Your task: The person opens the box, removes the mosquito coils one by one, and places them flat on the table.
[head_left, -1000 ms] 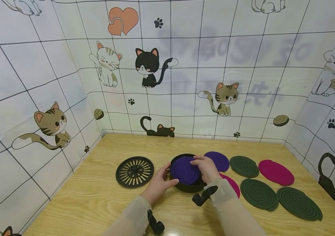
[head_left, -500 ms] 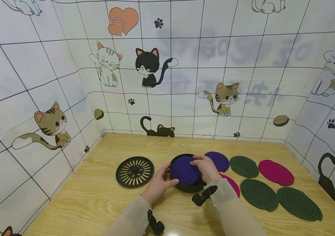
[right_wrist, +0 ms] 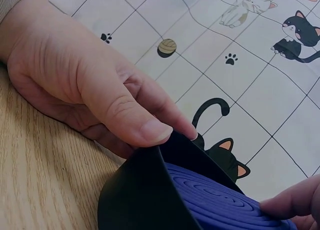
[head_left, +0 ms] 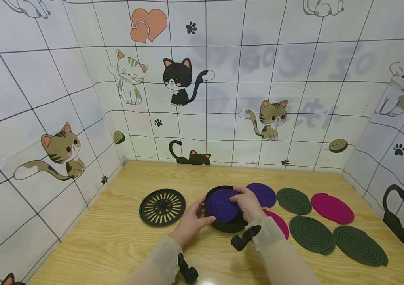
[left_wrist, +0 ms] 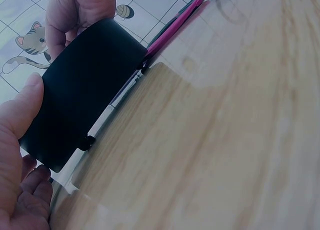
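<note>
A black round mosquito coil holder (head_left: 228, 227) stands on the table in the head view. My left hand (head_left: 192, 223) grips its left side, thumb near the rim and fingers round the far side. Inside the holder, a purple mosquito coil (head_left: 222, 205) lies somewhat tilted. My right hand (head_left: 249, 204) pinches the coil's right edge. In the right wrist view, the right fingertips (right_wrist: 280, 204) touch the coil and the left thumb (right_wrist: 156, 131) lies at the rim. The left wrist view shows the holder's outer wall (left_wrist: 85, 89), which hides the coil.
A slotted black lid (head_left: 162, 207) with a knob lies left of the holder. To the right lie another purple coil (head_left: 261, 194), pink coils (head_left: 332, 208), one partly behind the right sleeve, and several green coils (head_left: 312, 234). A cat-printed wall (head_left: 223, 91) bounds the wooden table.
The purple coil has shifted slightly in the right fingers, and more of the holder's dark inside shows at its lower right. Both hands stay nearly still.
</note>
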`<state>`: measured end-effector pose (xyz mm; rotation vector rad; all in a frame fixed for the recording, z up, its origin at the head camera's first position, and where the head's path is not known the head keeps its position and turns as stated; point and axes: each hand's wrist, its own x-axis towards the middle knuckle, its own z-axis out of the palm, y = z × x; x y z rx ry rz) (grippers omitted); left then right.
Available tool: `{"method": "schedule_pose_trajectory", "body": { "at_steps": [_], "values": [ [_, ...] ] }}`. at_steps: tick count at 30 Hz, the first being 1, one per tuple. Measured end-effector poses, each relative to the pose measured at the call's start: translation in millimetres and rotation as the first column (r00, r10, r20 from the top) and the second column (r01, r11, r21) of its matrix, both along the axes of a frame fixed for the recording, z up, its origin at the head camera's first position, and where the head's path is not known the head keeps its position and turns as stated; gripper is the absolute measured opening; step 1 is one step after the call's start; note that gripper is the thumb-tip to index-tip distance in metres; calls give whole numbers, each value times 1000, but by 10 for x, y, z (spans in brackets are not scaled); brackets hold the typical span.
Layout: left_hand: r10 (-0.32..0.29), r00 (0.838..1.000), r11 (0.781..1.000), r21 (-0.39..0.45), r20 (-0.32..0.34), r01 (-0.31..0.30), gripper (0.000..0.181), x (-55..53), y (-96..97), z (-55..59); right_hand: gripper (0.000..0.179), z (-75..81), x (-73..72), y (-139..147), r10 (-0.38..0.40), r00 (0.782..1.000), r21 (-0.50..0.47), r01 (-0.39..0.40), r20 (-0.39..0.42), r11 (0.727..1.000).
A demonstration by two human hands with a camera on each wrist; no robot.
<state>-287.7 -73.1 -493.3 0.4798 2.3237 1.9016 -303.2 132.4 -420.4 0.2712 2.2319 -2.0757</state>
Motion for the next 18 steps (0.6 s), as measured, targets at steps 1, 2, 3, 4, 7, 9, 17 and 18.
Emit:
{"method": "schedule_pose_trajectory", "body": {
  "at_steps": [1,2,3,4,7,9,17,18],
  "values": [
    [1,1000,1000,-1,0,-1,85,1,0,2,50,2,1,-1,0,1000,0,0,-1,1000],
    [0,1000,1000,0,0,0,85,4,0,6,50,4,1,-2,-1,1000,1,1,0,1000],
    [0,1000,1000,0,2,0,85,8,0,10,49,4,1,-2,-1,1000,0,1,1,1000],
    [-1,1000,1000,2,2,1,85,10,0,15,49,10,1,-4,0,1000,-2,0,3,1000],
    [0,1000,1000,3,6,0,85,21,-4,30,49,19,1,-5,9,1000,2,-9,10,1000],
    [-1,1000,1000,5,11,1,85,28,-6,41,49,29,4,-5,13,1000,-1,-13,20,1000],
    [0,1000,1000,8,10,0,85,38,-4,47,49,43,19,3,14,999,-7,-14,35,1000],
    [1,1000,1000,4,11,-1,85,38,-2,49,49,42,19,4,14,999,-7,-14,34,1000]
  ]
}}
